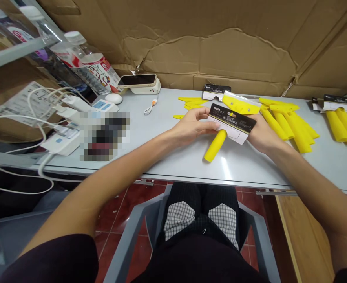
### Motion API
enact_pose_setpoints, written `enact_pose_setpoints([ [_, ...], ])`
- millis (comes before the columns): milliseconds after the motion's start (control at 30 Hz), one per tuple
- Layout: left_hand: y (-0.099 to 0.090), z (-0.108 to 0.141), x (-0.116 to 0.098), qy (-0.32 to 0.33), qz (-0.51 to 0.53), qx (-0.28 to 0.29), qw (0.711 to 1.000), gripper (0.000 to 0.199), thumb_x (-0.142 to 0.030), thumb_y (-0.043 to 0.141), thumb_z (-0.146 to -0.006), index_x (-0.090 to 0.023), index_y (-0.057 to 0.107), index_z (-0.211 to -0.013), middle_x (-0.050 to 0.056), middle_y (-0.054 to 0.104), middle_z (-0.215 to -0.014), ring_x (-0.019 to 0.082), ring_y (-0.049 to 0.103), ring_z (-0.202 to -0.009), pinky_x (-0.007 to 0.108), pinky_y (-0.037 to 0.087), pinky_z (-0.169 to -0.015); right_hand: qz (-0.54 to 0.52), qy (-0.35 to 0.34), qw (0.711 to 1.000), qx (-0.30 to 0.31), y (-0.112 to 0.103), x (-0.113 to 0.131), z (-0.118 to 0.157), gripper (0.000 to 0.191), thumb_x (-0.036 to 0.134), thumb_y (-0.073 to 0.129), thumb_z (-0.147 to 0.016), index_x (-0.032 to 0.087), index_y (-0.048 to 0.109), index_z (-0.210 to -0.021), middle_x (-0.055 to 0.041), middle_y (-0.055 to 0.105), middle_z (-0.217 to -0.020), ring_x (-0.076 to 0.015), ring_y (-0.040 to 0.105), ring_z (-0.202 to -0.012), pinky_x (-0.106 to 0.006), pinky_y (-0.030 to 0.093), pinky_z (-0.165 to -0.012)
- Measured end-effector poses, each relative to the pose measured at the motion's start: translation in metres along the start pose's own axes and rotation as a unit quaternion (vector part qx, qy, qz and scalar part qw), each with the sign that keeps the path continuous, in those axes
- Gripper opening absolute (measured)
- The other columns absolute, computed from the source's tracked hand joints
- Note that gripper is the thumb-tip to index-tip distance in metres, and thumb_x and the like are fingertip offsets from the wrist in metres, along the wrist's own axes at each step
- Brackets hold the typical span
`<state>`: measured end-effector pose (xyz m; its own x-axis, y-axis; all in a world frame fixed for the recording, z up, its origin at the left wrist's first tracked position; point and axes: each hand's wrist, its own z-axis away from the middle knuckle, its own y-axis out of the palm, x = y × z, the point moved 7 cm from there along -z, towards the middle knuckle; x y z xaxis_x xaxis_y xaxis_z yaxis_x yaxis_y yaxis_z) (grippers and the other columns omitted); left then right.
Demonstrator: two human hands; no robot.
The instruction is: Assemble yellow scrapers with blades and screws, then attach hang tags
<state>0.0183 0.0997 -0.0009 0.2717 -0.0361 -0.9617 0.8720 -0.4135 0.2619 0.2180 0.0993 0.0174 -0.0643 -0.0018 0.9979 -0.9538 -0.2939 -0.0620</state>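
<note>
A yellow scraper with a black-and-white card is held above the table between my two hands. Its yellow handle [215, 146] points down toward the table's front edge, and its wide yellow blade holder [240, 105] faces away from me. The folded card [232, 122] lies around the middle. My left hand [194, 125] is closed on the card's left end, thumb in front. At the card's right end is my right hand [259, 131], also closed on the scraper, its fingers mostly hidden behind the card.
Several yellow handles [291, 124] lie to the right, with carded scrapers [340, 127] beyond. Flat yellow pieces [192, 103] and another card [216, 92] are at the back. Bottles [98, 68], a phone [138, 80], power strips [62, 141] and cables stand left.
</note>
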Motion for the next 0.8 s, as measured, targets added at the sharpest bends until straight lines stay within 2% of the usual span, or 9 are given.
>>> enact_pose_setpoints([
  [133,0.002,0.002,-0.002,-0.011,0.022,-0.013,1.0,0.049,-0.026,0.11,-0.068,-0.018,0.067,-0.089,0.005,0.079,-0.109,0.022,0.081,-0.102,0.052,0.063,-0.111,0.096,-0.049,0.993,0.052,0.006,0.006,-0.001,0.041,0.058,0.103,-0.07,0.024,0.079,-0.07,-0.0032,0.074,-0.076,-0.0257,0.066,-0.08,-0.041,0.057,-0.074],
  [300,0.004,0.002,-0.003,-0.011,0.018,-0.004,1.0,0.053,-0.022,0.107,-0.07,-0.02,0.056,-0.084,0.0,0.077,-0.095,0.016,0.077,-0.091,0.042,0.062,-0.099,0.125,-0.03,0.984,0.12,0.017,0.005,0.002,0.043,0.06,0.102,-0.067,0.023,0.08,-0.072,-0.0039,0.075,-0.078,-0.0237,0.064,-0.075,-0.04,0.054,-0.071],
  [400,0.002,0.002,0.001,-0.02,0.017,-0.014,1.0,0.053,-0.019,0.104,-0.071,-0.023,0.06,-0.1,-0.001,0.078,-0.095,0.018,0.079,-0.091,0.04,0.063,-0.091,0.141,-0.044,0.981,0.128,0.022,0.009,0.005,0.042,0.057,0.101,-0.07,0.021,0.079,-0.073,-0.0046,0.075,-0.08,-0.0238,0.065,-0.077,-0.04,0.054,-0.071],
  [500,-0.005,0.001,0.002,-0.011,0.016,-0.041,0.999,0.069,-0.015,0.1,-0.071,-0.029,0.061,-0.126,-0.001,0.078,-0.102,0.02,0.079,-0.092,0.039,0.063,-0.087,0.14,-0.067,0.983,0.095,0.02,0.013,0.005,0.039,0.055,0.102,-0.071,0.022,0.08,-0.077,-0.0063,0.077,-0.084,-0.0305,0.072,-0.089,-0.044,0.059,-0.077],
  [567,-0.012,-0.001,0.0,0.006,0.011,-0.056,0.998,0.08,-0.013,0.098,-0.07,-0.032,0.06,-0.139,0.001,0.078,-0.107,0.021,0.079,-0.093,0.038,0.063,-0.087,0.103,-0.06,0.99,0.072,0.017,0.011,0.004,0.037,0.053,0.102,-0.072,0.025,0.082,-0.082,-0.0076,0.08,-0.089,-0.0346,0.075,-0.097,-0.048,0.063,-0.081],
  [633,-0.017,-0.003,-0.003,0.018,0.005,-0.067,0.998,0.089,-0.012,0.096,-0.07,-0.035,0.06,-0.148,0.002,0.078,-0.112,0.022,0.079,-0.095,0.039,0.063,-0.087,0.045,-0.034,0.996,0.068,0.016,0.006,0.002,0.035,0.053,0.102,-0.074,0.026,0.083,-0.088,-0.0086,0.081,-0.093,-0.0347,0.077,-0.097,-0.049,0.065,-0.08],
  [733,-0.02,-0.004,-0.003,0.004,0.003,-0.08,0.997,0.087,-0.008,0.088,-0.07,-0.032,0.065,-0.151,0.003,0.078,-0.111,0.02,0.077,-0.09,0.036,0.061,-0.082,-0.007,-0.002,0.996,0.084,0.016,0.0,0.002,0.038,0.051,0.102,-0.076,0.026,0.084,-0.098,-0.0098,0.082,-0.094,-0.0328,0.079,-0.094,-0.046,0.066,-0.072],
  [800,-0.018,-0.005,-0.002,-0.016,0.012,-0.082,0.996,0.077,-0.008,0.085,-0.07,-0.027,0.072,-0.143,0.003,0.079,-0.109,0.018,0.076,-0.086,0.033,0.06,-0.077,-0.013,0.006,0.996,0.093,0.017,0.0,0.003,0.041,0.051,0.102,-0.076,0.026,0.085,-0.104,-0.0096,0.081,-0.092,-0.033,0.079,-0.094,-0.043,0.066,-0.067],
])
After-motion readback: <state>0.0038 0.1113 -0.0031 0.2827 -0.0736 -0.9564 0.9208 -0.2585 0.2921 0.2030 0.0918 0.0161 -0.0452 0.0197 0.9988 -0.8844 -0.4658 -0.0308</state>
